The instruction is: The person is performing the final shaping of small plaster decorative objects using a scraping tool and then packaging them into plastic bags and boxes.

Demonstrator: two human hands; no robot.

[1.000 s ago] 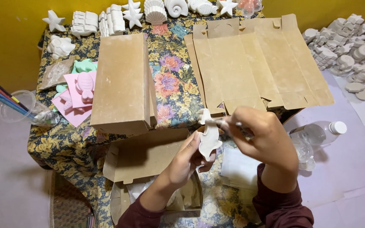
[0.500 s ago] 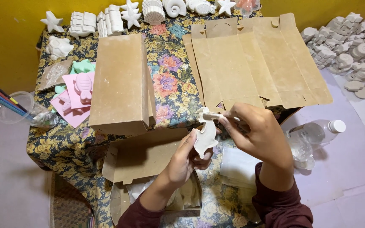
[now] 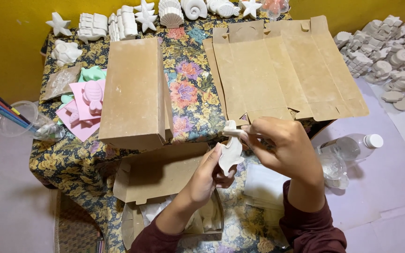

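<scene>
Two hands work one white plaster figure [image 3: 231,152], pinched in the left hand [image 3: 206,175] just below the flat cardboard sheet [image 3: 282,70]; a tool gripped in the right hand [image 3: 282,147] is best drawn lightly.

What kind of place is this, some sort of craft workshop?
Most likely a small home craft workshop for plaster figures. White cast shapes line the table's far edge, more lie heaped on the right, and flat cardboard boxes wait nearby. The left hand holds a white figure while the right hand works on it.
</scene>
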